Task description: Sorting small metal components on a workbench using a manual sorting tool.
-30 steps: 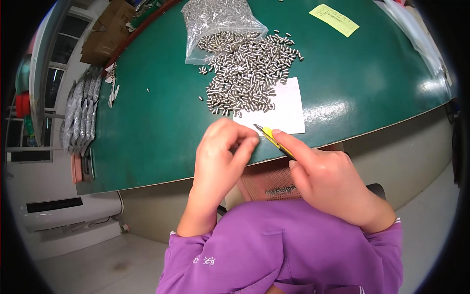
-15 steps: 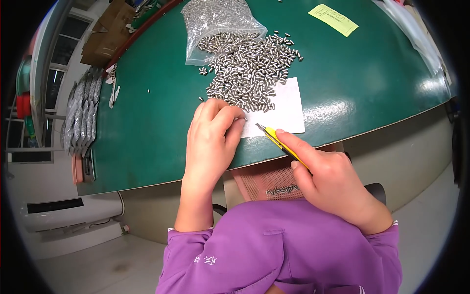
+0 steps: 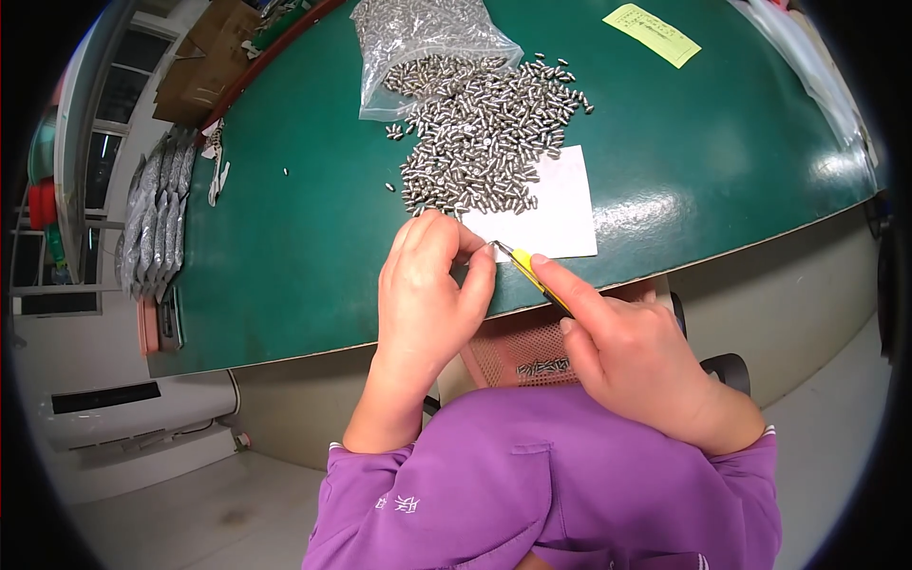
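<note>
My right hand [image 3: 641, 356] is closed round a yellow-and-black utility knife [image 3: 534, 271], its index finger stretched along the top. The knife's tip meets the fingertips of my left hand [image 3: 432, 280]. There, thumb and index finger pinch a small metal part [image 3: 492, 244], mostly hidden by the fingers. Both hands are over the near edge of a white sheet of paper [image 3: 560, 214]. Just beyond them lies a heap of small silver metal parts [image 3: 475, 142], partly on the paper. It spills from an open clear plastic bag [image 3: 427, 33].
The green tabletop [image 3: 294, 247] carries a yellow slip [image 3: 654, 34] at the back right and clear plastic sheeting [image 3: 807, 71] along the right side. Filled grey bags [image 3: 157, 218] stand at the left edge. Below the front edge, a pink mesh basket [image 3: 513, 351] holds more metal parts.
My left hand has moved right and slightly nearer to me, bringing its fingertips to the knife's tip. My right hand has shifted only slightly, still gripping the knife.
</note>
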Demonstrator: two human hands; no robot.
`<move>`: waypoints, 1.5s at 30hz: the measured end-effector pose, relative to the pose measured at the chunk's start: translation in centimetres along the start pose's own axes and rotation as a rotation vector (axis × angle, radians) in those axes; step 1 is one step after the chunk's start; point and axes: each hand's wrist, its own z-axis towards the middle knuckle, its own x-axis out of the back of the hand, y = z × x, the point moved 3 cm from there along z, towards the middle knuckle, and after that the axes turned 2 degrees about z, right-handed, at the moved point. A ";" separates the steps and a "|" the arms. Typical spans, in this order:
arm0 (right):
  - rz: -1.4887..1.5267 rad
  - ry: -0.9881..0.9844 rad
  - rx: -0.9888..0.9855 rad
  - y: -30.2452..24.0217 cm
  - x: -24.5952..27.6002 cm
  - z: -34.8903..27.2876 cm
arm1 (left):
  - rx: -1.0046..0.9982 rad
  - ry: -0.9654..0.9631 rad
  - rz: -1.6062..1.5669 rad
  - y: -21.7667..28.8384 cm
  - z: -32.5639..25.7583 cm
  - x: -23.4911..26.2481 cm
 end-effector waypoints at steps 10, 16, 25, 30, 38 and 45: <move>0.007 -0.049 0.026 -0.8 1.1 1.1 | 0.094 -0.016 -0.046 0.0 -0.1 0.1; 0.182 0.064 0.009 0.3 0.6 0.4 | 0.005 -0.130 -0.115 0.8 -0.6 1.6; 0.127 0.022 0.049 0.2 0.8 0.4 | -0.057 0.029 0.149 -1.6 1.7 1.5; 0.187 0.043 -0.003 0.4 0.4 0.3 | 0.075 -0.049 0.032 -1.1 1.0 1.1; 0.146 -0.004 -0.033 0.1 0.1 0.3 | 0.085 -0.032 -0.003 -0.1 -0.2 0.6; -0.019 0.040 0.057 0.2 -0.5 0.0 | 0.045 -0.014 -0.003 -0.2 -0.3 0.3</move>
